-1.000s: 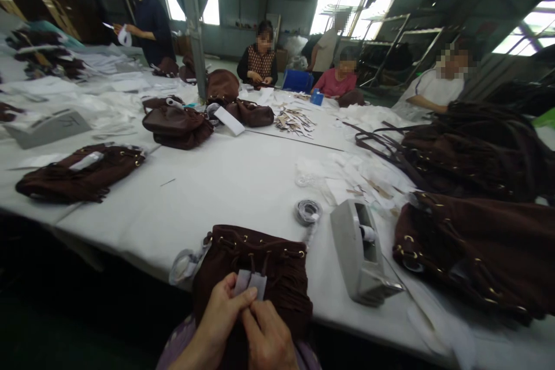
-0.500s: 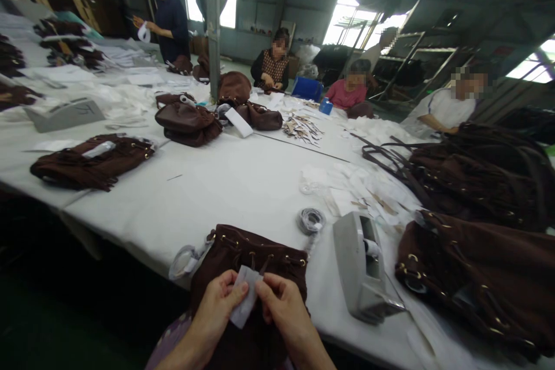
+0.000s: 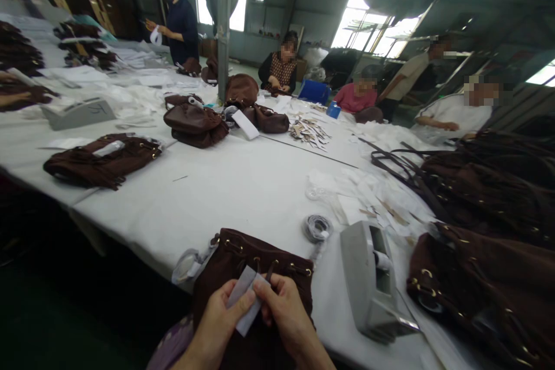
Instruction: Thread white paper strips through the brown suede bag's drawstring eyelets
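Between my two hands is a small folded white sheet, thin like tissue or foam paper. My left hand pinches its left side with thumb and fingers. On the other side, my right hand grips its upper right edge. Beneath them a dark brown drawstring bag with gold eyelets leans at the table edge and over my lap. The drawstring passes under the sheet, and its ends are hidden by my hands. A wrapped ring or strap coil hangs at the bag's left side.
A grey tape dispenser and a wrapped strap coil stand to the right on the white table. Brown bags pile up at far right; another bag lies left. Several people work across the table.
The view has swung slightly left, so everything sits a bit further right. The sheet now looks folded more narrowly between my fingers. A standing person at the back right has moved right.
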`<state>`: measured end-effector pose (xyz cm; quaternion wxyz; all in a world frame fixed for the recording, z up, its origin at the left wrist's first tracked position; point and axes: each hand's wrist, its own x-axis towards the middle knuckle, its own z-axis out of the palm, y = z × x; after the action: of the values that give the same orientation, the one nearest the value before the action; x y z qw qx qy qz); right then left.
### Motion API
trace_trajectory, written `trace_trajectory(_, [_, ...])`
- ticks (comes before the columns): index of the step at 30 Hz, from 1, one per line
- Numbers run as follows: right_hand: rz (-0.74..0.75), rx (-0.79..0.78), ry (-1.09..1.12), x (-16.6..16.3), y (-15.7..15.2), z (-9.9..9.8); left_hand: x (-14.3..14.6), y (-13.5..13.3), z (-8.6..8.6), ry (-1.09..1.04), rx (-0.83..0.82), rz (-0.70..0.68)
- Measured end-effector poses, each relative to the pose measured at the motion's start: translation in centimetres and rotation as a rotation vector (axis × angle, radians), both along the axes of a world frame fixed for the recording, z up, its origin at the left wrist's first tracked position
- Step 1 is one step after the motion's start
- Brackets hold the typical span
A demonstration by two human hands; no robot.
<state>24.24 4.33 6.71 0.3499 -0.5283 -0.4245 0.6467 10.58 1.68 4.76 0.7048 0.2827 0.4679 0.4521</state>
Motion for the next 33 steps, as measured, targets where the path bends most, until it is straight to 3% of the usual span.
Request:
trace_trajectory(4, [0.006,-0.011,0.005,0.2,0.3,0.2,0.3,-0.8,0.3,-0.142,-0.089,-0.044])
trace_trajectory(7, [-0.004,-0.027,-0.003,0.1,0.5,0.1,0.7,-1.0,-0.2,-0.134,-0.045,0.005])
trace_trajectory(12, [-0.058,-0.079,0.046,-0.6,0.9,-0.2,0.9,-0.9,-1.8,0.033,0.015,0.091])
trace_trajectory(21, [-0.112,-0.098,0.016,-1.1,0.8,-0.4,0.2,-1.2,-2.9,0.35,0.164,0.09])
trace_trajectory(24, [-0.121,-0.105,0.032,-1.2,0.9,-0.2,0.1,-1.4,-3.5,0.435,0.265,0.112])
trace_trajectory(33, [-0.162,-0.189,0.209,-1.4,0.9,0.2,-0.6,-1.1,-4.6,0.647,0.778,0.163])
